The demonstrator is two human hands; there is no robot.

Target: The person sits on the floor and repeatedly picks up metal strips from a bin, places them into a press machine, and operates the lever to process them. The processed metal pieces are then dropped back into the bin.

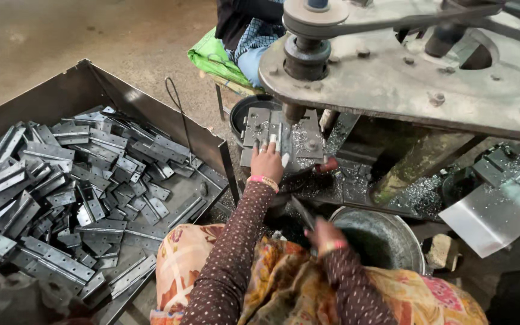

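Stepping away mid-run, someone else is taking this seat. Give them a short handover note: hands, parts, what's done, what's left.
Left hand: fingers pressing a hinge plate flat on the jig under the drill spindle.
Right hand: low by the lap, holding a dark flat piece next to the bucket; what the piece is cannot be told.
Parts: metal bin on the left, heaped with hinge plates.
Done: plate seated under the spindle; chips lie around the jig.
Left: whether this plate is drilled yet cannot be told; the bin is far from used up.
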